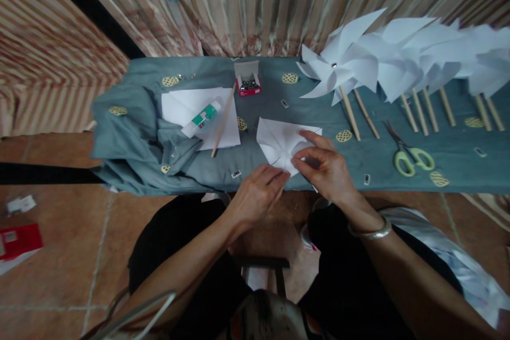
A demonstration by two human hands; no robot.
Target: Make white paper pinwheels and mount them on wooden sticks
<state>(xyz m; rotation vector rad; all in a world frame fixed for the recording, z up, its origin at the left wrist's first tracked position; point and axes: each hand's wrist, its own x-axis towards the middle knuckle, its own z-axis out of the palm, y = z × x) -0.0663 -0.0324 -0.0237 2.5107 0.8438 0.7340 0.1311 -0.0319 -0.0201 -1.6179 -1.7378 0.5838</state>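
Pinching white paper (281,141) between fingertips at the front edge of the table (274,103), left hand (258,188) and right hand (324,167) hold gathered folds; a slackened grip could let one spring loose.

Both hands (257,191) touch white paper (273,135) on a grey-green cloth (274,102).

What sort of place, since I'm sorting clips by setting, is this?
Probably a room at home doubling as a craft corner: striped curtains hang behind a cloth-covered table holding paper pinwheels.
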